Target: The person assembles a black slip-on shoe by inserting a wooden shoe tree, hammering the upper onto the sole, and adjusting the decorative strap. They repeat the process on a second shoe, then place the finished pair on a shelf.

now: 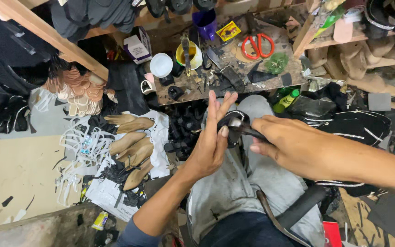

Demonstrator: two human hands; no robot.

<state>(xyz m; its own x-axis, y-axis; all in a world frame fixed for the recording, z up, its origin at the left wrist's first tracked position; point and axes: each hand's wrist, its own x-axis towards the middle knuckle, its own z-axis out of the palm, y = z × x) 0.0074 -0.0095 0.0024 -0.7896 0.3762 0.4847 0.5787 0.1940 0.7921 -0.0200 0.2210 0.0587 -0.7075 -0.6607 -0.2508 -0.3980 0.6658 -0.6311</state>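
My left hand (212,137) is raised over my lap with its fingers spread upward, and its thumb presses a small black shoe piece (232,122) with a pale trim. My right hand (289,144) comes in from the right and grips a dark metal tool (248,131) whose tip meets that black piece. Both hands hover above my grey trousers (234,187). How much of the black piece lies behind my left palm is hidden.
A cluttered low wooden bench (252,80) lies ahead with red scissors (257,45), a yellow cup (189,56), a white lid (161,65) and scraps. Wooden shoe lasts (131,146) lie on the floor at left. Black soles and shoe parts (357,126) are piled at right.
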